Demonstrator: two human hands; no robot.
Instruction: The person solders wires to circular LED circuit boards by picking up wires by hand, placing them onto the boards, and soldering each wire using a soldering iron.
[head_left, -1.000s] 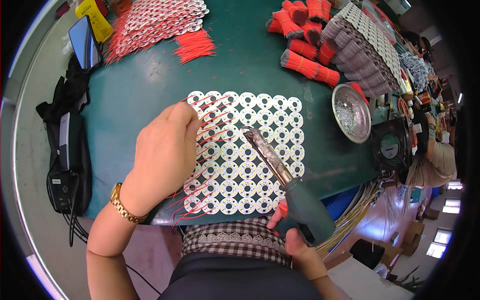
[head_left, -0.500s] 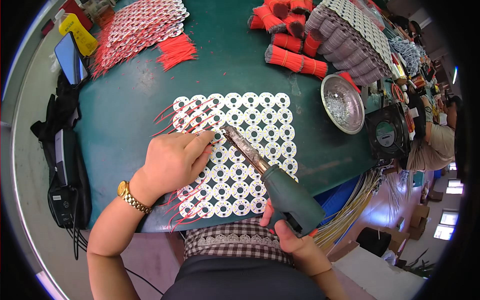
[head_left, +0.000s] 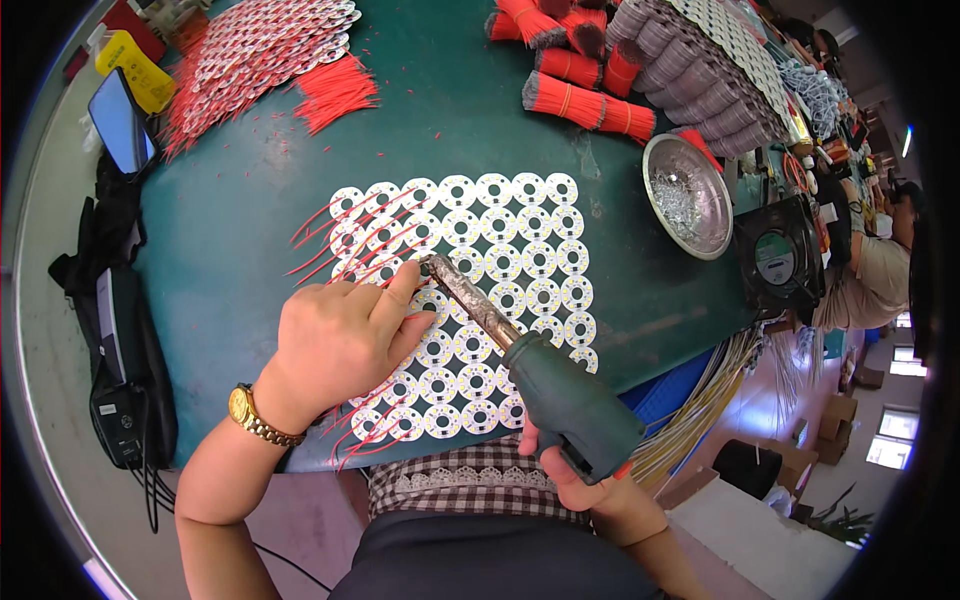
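A square panel of round white LED boards [head_left: 496, 187] lies on the green table, with thin red wires [head_left: 318, 222] on its left columns. My left hand [head_left: 340, 335], wearing a gold watch [head_left: 243, 404], rests over the panel's left part. Its index finger reaches to a board and the other fingers are curled; what they hold is hidden, though red wires show beside them. My right hand [head_left: 572, 480] grips a soldering gun [head_left: 570, 400] by its dark green handle. The gun's scorched metal tip points up-left and meets the board at my left index fingertip.
Wired boards [head_left: 265, 45] are piled at the far left beside loose red wires [head_left: 337, 92] and a phone [head_left: 122, 120]. Far right stand red wire bundles [head_left: 565, 100], stacked panels [head_left: 690, 75], a metal bowl [head_left: 686, 195] and a black fan [head_left: 778, 258]. A person [head_left: 865, 275] sits beyond.
The soldering tip and my left fingers have shifted slightly left relative to the view. My left index finger now stretches straighter to the tip, with the thumb farther from it.
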